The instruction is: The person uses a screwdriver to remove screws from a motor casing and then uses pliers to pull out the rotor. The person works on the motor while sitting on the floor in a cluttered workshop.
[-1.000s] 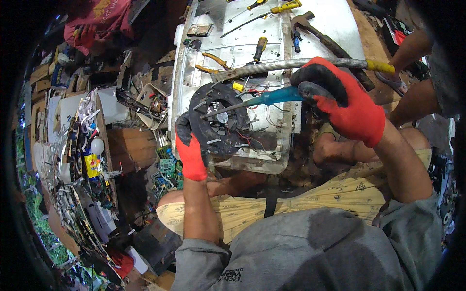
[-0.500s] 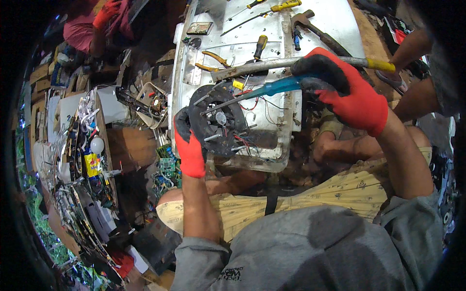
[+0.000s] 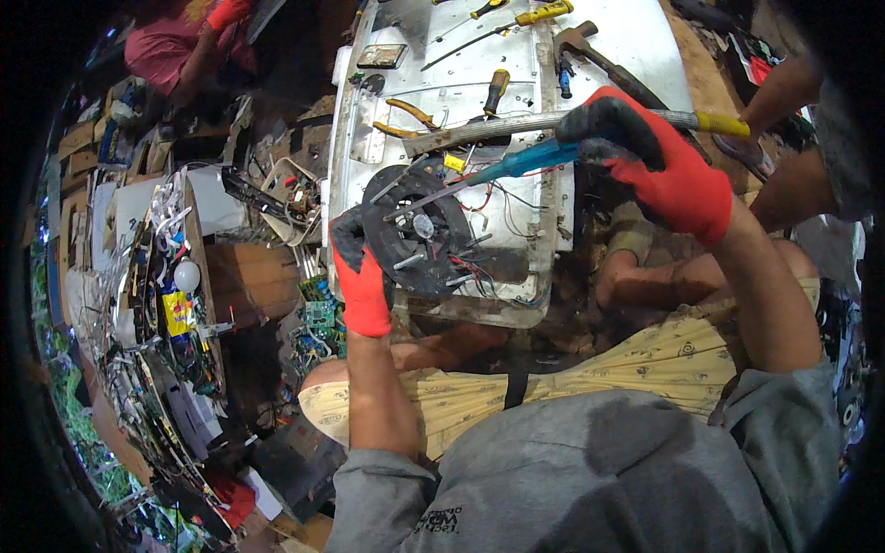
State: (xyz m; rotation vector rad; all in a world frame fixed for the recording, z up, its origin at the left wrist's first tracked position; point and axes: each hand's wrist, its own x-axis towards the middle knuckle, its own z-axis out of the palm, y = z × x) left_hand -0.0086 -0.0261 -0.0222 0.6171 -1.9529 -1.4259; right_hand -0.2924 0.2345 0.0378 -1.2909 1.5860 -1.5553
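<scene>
left hand, red-and-black glove: fingers against left rim of black ring-shaped part; whether closed around it, cannot tell.
right hand, matching glove: curled around blue-handled screwdriver, shaft reaching over the ring-shaped part.
ring-shaped part: on white panel, near pliers.

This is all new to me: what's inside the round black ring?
Inside the black ring, a small, round silvery piece shows; a screwdriver crosses part of the opening, hiding a strip. Whatever lies beneath that piece is covered.
</scene>
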